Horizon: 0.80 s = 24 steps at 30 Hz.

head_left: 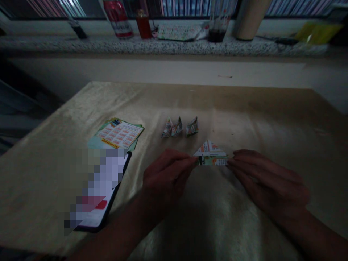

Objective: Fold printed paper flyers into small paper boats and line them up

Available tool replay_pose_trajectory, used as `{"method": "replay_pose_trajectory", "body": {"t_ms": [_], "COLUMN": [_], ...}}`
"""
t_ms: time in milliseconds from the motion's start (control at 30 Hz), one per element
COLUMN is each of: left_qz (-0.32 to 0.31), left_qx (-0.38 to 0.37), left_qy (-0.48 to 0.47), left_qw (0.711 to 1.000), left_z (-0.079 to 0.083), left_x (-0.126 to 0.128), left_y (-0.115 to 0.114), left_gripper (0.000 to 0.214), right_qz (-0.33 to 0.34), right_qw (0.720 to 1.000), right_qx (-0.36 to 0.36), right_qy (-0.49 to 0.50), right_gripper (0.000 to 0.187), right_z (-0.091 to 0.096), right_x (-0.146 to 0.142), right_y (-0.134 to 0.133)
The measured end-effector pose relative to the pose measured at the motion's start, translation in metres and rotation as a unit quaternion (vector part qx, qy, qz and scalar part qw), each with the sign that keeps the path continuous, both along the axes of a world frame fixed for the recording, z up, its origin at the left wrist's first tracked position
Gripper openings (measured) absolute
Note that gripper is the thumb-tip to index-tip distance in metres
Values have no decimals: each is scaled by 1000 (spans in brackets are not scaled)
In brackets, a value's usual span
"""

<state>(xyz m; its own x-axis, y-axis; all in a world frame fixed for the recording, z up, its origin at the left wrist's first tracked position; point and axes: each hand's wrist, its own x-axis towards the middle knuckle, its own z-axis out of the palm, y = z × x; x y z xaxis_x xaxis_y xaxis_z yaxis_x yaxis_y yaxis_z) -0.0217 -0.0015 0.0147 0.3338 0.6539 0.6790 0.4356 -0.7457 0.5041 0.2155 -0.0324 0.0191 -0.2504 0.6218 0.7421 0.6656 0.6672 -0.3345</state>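
A folded sheet of printed paper (210,153), shaped like a triangle above a flat strip, is held up between both hands over the table. My left hand (168,172) pinches its left end, fingers closed. At the opposite end, my right hand (268,179) grips the strip's right corner between thumb and fingers. Just beyond the paper stand three small folded paper figures (177,127) with pointed tips, made of similar printed paper. A stack of flat printed sheets (121,133) lies to the left.
A phone (101,212) with a lit, partly blurred screen lies left of my left forearm. The table (258,119) has a pale, shiny cover. Along the granite windowsill (179,47) stand a red can (118,20), a red bottle (143,25) and a glass of dark liquid (216,34).
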Motion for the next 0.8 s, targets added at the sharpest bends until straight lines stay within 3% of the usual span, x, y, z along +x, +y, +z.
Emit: {"method": "replay_pose_trajectory", "body": {"t_ms": [133,233,333,400,500,600,667,800], "left_qz": [21,-3,-14,5,-1,-38,-47,-50], "left_qx": [-9,-42,-132,-233,-393,-472,-475,-435], "left_qy": [5,-14,-46,-73,-127,-177,-176,-74], "left_qw": [1000,999,990,970,911,863,861,896], "left_z": [-1,3,8,11,10,5,2,6], "left_x": [-2,-2,0,0,-2,-3,-3,4], "left_y": [1,3,5,6,9,11,11,8], "left_gripper": [16,14,11,9,6,10,13,17], "right_qz": [8,6,-11,-22,-20,9,15,19], "right_qw": [1000,999,994,979,932,885,871,878], "right_qx": [9,-32,-103,-183,-314,-397,-417,-421], "right_qy": [-24,-14,28,84,180,244,258,227], "right_gripper": [24,24,21,14,3,6,9,9], "right_z": [0,-3,-2,1,6,5,3,0], "right_x": [0,2,2,0,-1,0,1,-1], "right_y": [0,-2,-3,-3,0,3,4,2]}}
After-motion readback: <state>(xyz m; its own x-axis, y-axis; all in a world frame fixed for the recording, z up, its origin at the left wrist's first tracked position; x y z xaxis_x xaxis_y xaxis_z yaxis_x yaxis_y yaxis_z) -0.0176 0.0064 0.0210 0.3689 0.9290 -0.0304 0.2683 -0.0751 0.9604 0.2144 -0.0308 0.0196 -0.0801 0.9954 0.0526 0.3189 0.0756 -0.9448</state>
